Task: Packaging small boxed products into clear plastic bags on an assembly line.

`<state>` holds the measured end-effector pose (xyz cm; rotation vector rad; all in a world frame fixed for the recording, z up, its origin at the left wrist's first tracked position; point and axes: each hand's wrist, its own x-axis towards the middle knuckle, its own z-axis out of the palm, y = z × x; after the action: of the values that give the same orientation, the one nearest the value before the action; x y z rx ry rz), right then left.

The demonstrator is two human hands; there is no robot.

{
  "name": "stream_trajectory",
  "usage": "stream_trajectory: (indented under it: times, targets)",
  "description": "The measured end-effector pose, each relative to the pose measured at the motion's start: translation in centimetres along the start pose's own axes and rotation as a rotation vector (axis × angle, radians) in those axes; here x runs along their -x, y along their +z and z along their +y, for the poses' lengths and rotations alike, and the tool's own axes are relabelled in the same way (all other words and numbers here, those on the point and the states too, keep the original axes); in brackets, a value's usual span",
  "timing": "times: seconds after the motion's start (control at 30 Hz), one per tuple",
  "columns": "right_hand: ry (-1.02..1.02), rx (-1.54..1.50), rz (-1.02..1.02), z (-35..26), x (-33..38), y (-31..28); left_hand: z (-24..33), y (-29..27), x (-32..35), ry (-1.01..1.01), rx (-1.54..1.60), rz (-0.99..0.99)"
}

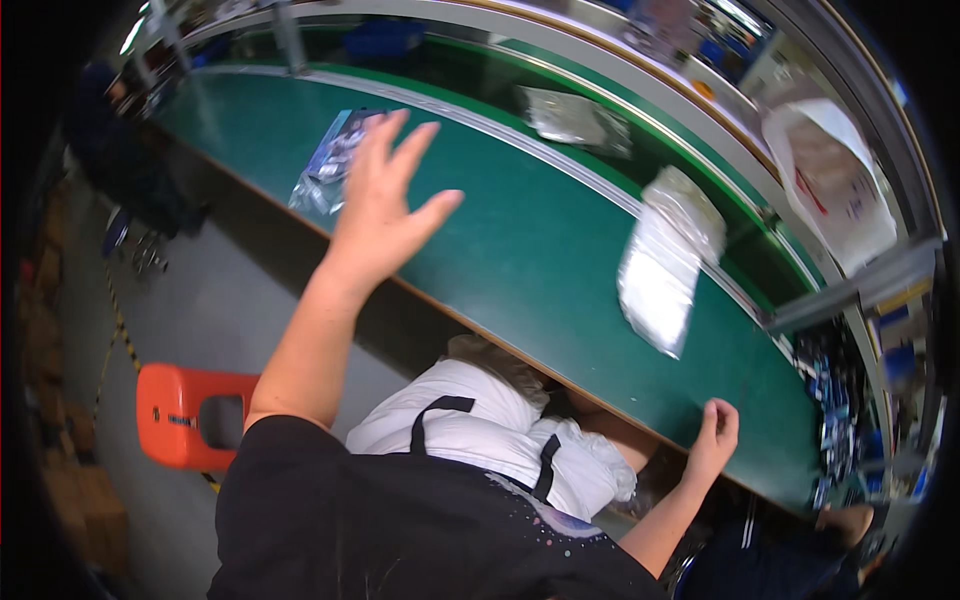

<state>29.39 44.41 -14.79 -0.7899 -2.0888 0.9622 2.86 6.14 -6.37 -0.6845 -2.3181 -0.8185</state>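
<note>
Clear bag (328,165) of small parts lay on the green worktop (520,250), near its front edge, and my left hand (385,205) hovered just above it with fingers (412,150) spread wide, gripping nothing. My right hand (712,432) rested at the worktop's front edge, fingers curled into a loose fist; I could not tell whether they held anything. A white padded packet (665,262) lay on the worktop well apart from the bag. Another clear packet (570,118) lay beyond the worktop's far rail. An orange stool (185,415) stood on the floor below the worktop's front edge.
</note>
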Motion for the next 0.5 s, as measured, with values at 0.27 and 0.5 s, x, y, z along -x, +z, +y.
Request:
stream_trajectory:
  times: [0.27, 0.5]
  targets:
    - [-0.156, 0.813, 0.152, 2.7, -1.8, 2.0, 9.2, -5.2, -0.3, 0.496, 1.635, -0.512]
    - [-0.113, 0.969, 0.096, 1.8, -1.3, 1.1, 19.1, -14.7, -2.1, -0.036, 1.310, -1.296]
